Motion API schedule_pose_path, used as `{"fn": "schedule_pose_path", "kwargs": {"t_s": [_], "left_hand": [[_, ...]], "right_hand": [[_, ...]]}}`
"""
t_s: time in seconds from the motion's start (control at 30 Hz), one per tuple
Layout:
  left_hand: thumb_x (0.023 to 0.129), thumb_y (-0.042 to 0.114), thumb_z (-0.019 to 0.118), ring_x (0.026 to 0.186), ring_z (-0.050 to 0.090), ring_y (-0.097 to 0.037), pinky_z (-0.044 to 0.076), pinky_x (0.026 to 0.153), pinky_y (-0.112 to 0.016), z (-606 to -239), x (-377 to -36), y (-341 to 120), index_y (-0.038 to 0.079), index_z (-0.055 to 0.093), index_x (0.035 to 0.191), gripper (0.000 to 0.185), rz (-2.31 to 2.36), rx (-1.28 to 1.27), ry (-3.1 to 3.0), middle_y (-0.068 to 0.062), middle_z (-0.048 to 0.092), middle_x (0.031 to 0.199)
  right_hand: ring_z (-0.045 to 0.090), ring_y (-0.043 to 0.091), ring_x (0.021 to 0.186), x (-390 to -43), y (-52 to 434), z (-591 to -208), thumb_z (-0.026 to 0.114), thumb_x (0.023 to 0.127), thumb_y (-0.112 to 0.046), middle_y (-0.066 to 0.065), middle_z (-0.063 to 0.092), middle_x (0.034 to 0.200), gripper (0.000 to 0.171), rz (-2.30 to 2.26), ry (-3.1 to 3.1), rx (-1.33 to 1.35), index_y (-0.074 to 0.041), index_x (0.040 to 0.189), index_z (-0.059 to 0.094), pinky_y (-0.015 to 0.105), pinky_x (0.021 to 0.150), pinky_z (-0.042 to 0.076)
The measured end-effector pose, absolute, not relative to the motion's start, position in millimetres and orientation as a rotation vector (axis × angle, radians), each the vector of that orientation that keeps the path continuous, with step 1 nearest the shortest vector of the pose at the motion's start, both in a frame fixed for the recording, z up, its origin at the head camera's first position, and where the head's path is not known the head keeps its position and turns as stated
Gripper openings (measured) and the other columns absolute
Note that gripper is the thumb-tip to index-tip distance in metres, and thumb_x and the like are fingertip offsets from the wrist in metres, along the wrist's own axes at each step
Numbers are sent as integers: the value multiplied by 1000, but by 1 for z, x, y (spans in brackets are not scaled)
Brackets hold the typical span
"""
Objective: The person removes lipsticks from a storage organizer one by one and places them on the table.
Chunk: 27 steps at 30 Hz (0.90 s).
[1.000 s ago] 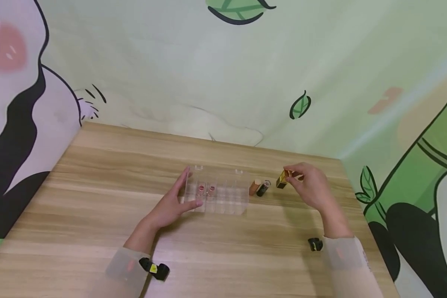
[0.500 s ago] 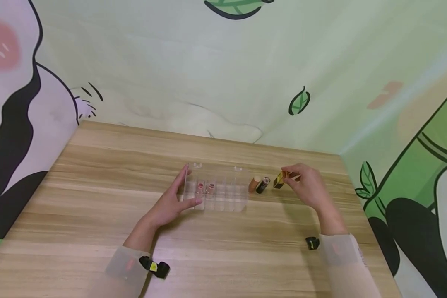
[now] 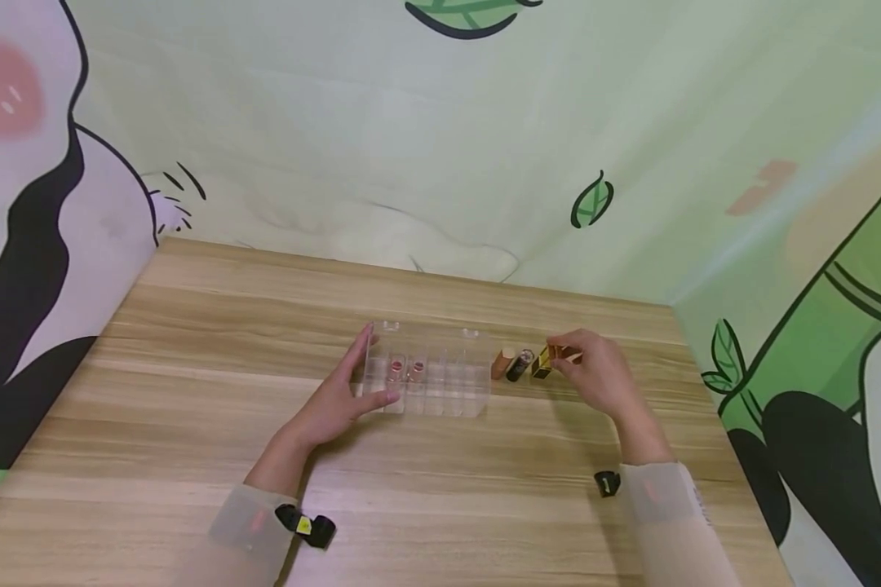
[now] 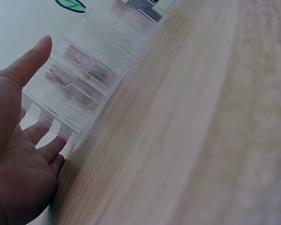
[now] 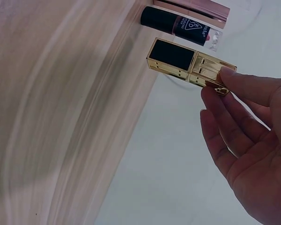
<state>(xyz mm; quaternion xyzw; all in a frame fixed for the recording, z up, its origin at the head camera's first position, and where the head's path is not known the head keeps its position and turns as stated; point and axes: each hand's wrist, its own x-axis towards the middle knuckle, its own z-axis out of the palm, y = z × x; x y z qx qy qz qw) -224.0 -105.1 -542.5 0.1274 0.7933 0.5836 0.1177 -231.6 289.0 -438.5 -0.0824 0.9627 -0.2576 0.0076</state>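
My right hand (image 3: 598, 371) pinches the top of a black-and-gold lipstick (image 5: 171, 55) between thumb and fingers. It stands upright at the right end of a short row. Beside it is a black lipstick (image 5: 178, 24) with a clear end, then a rose-gold one (image 3: 502, 364). My left hand (image 3: 330, 408) holds the left end of a clear compartment organizer (image 3: 448, 395), thumb along the front and fingers at the side and back. Two pinkish lipsticks, one left (image 3: 396, 372) and one right (image 3: 417, 372), stand in neighbouring compartments near that hand.
The wood-grain table (image 3: 440, 505) carries everything. Behind it hangs a pale green backdrop (image 3: 301, 163) with cartoon drawings, meeting the table's back edge. Black wrist straps, left (image 3: 304, 526) and right (image 3: 607, 483), sit at both sleeves.
My right hand has moved the black-and-gold lipstick a little to the left, closer to the black one. The left hand and organizer keep their place.
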Motion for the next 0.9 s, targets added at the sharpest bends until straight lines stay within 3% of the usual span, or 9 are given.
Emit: {"fn": "schedule_pose_path", "kwargs": {"t_s": [0.5,0.9], "left_hand": [[87,43,83,162,11,-34,8,128,-65,-542,-221,-105,45,1,165,114,1706,349,2310,-2,17,175],[84,49,83,161,12,-36,9,127,-67,-542,-223,-105,47,2,165,115,1706,355,2313,-1,20,174]], "right_hand": [[73,38,101,-233,283,-450,72,96,-6,20,69,131,35,-758,3001,-258,-3,130,71,51,85,62],[73,39,101,-236,283,-456,72,96,-6,21,69,130,33,-795,2988,-259,-2,129,71,52,85,62]]}}
